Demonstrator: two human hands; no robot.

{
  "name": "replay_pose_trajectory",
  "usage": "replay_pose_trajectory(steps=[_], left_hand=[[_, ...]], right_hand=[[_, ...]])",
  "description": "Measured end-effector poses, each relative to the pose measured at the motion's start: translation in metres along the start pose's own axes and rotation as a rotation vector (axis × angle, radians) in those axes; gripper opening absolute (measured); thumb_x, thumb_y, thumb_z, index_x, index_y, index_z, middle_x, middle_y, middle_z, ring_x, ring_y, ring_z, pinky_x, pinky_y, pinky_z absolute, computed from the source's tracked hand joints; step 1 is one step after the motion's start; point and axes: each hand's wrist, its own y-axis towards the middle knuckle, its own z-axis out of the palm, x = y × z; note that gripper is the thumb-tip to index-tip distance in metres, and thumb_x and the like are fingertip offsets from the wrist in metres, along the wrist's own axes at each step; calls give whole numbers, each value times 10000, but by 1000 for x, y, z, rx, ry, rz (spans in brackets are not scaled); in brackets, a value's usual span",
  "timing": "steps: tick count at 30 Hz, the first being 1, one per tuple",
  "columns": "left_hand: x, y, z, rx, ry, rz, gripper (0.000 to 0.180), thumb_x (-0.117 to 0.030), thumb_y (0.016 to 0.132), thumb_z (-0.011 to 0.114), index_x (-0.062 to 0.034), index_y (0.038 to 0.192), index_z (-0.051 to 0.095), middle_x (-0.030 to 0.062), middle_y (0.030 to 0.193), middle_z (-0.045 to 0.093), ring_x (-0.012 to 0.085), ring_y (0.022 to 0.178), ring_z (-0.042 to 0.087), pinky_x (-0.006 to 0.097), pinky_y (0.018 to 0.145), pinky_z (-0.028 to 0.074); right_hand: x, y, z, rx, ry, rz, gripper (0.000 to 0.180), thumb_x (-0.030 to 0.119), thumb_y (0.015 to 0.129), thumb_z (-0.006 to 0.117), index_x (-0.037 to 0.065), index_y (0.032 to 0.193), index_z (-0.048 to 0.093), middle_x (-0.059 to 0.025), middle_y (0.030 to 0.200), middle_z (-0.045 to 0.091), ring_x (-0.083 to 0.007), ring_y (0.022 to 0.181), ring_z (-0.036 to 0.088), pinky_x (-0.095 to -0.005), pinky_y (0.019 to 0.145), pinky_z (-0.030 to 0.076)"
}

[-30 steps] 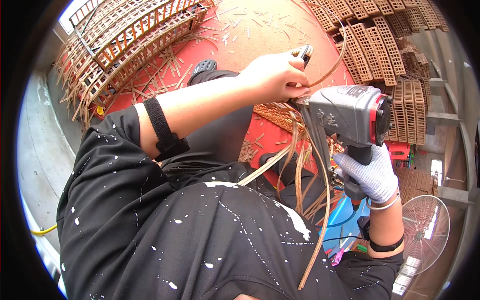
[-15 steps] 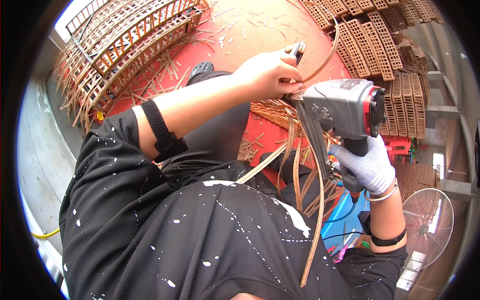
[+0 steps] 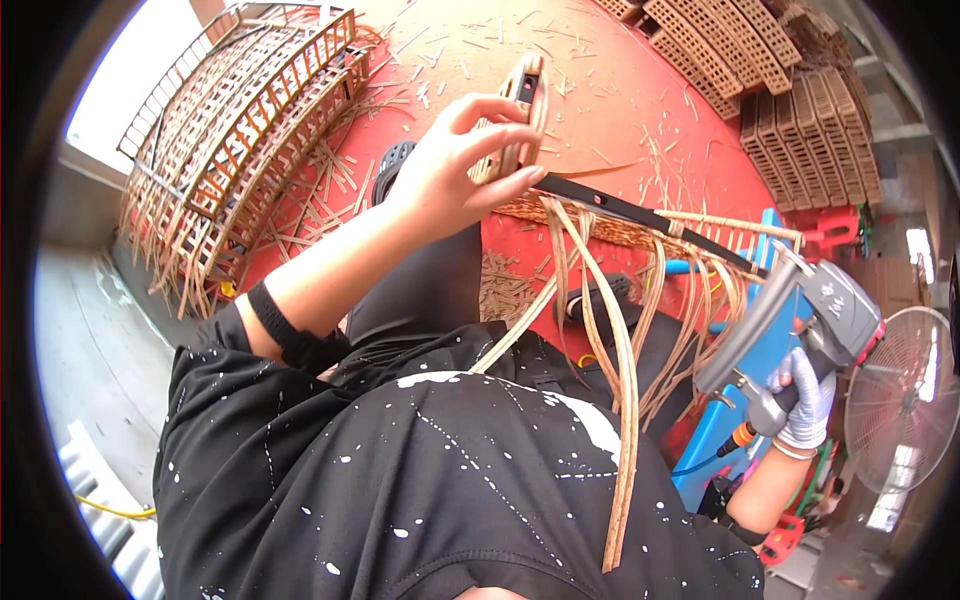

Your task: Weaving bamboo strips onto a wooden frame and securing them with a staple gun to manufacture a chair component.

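My bare left hand point(image 3: 465, 150) has its fingers and thumb round the upper end of a dark frame point(image 3: 610, 206), where pale brown rattan-like strips are wrapped over it. The frame slants down to the right, with weaving along its lower side. Several loose strips point(image 3: 622, 410) hang from it over my lap and shirt. On the right, my gloved right hand point(image 3: 806, 400) grips the handle of a grey staple gun point(image 3: 838, 312). Its long magazine points to the lower left, and the tool is clear of the wrapped end. An air hose runs from its handle.
A stack of woven panels point(image 3: 250, 125) with trailing strips stands at the upper left. More stacked panels point(image 3: 815, 135) are at the upper right. Cut scraps litter the red floor point(image 3: 590, 75). A blue support point(image 3: 768, 310) stands under the frame's right end; a fan point(image 3: 905, 400) is beyond.
My right hand has carried the staple gun rightward and down, away from the wrapped end. My left hand has shifted left with the frame's end, and its fingers have spread a little.
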Motion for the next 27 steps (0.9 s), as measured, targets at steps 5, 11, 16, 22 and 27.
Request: replay_pose_trajectory(steps=[5, 11, 16, 22, 27], left_hand=[[-3, -7, -6, 117, 244, 67, 500, -167, 722, 866, -170, 1193, 696, 115, 1351, 544, 263, 1144, 595, 382, 886, 554], [3, -3, -16, 199, 333, 50, 512, -214, 716, 866, -252, 1200, 705, 97, 1356, 520, 326, 1226, 535, 424, 948, 530], [2, -1, -24, 241, 306, 24, 458, -174, 726, 865, -199, 1163, 728, 115, 1390, 498, 310, 1260, 525, 420, 955, 527], [-6, 6, -39, 354, 413, -18, 411, -160, 730, 862, -172, 1123, 741, 143, 1458, 476, 309, 1325, 491, 428, 1002, 496], [-10, 14, -49, 451, 440, -56, 355, -148, 731, 846, -154, 1074, 753, 125, 1441, 495, 330, 1331, 481, 449, 1042, 470]], right_hand=[[-98, -14, -107, -352, 289, 189, 416, 224, 983, 663, 71, 1357, 560, 40, 671, 456, -75, 553, 445, -259, 532, 428], [-208, -43, -220, -714, 573, 325, 357, 288, 953, 701, 85, 1235, 619, 43, 703, 475, -72, 607, 472, -246, 607, 455], [-297, -59, -296, -633, 775, 418, 377, 295, 954, 693, 68, 1241, 605, 21, 775, 544, -98, 705, 534, -248, 709, 473], [-343, -57, -322, -784, 752, 540, 407, 302, 943, 705, 76, 1265, 599, -22, 938, 615, -115, 841, 585, -279, 804, 501], [-339, -44, -312, -878, 364, 508, 633, 404, 853, 789, 91, 1348, 546, -56, 1153, 614, -182, 985, 611, -349, 917, 511]])
